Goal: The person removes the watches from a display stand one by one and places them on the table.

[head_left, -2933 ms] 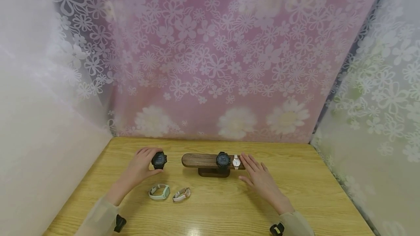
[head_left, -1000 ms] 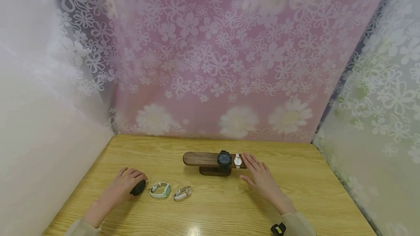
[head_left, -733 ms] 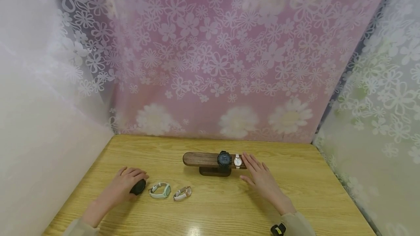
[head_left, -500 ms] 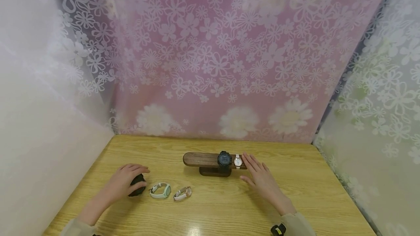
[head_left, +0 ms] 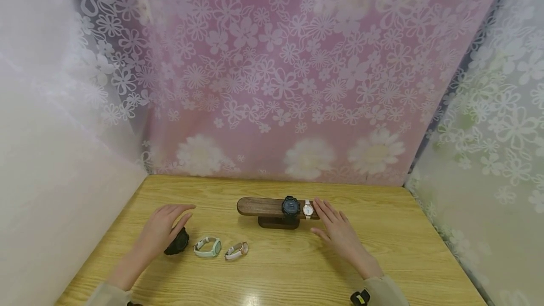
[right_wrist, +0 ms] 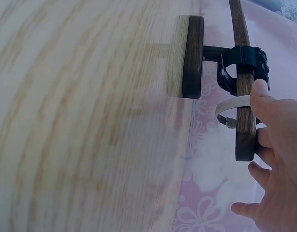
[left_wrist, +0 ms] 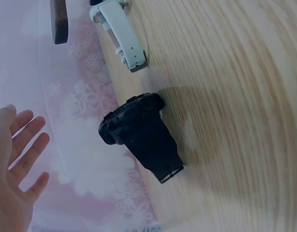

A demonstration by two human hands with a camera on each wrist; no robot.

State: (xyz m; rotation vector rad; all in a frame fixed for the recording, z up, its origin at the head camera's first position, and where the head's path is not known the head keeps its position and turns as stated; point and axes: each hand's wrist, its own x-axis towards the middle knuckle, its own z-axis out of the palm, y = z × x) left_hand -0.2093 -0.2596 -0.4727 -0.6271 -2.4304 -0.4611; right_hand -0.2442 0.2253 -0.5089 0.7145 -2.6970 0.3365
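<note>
Table [head_left: 289, 268]: yellow wood grain
Black watch [head_left: 177, 242]: left of mint watch [head_left: 216, 248], dial facing right
Wooden stand [head_left: 259, 207]: long axis left-to-right
Left grip [head_left: 158, 230]: relaxed, empty, beside black watch
Right grip [head_left: 338, 234]: fingers extended against stand's end

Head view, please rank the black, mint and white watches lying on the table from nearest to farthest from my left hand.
1. Black watch: beside your left hand.
2. Mint watch: right of the black one.
3. White watch: rightmost of the three.
</note>
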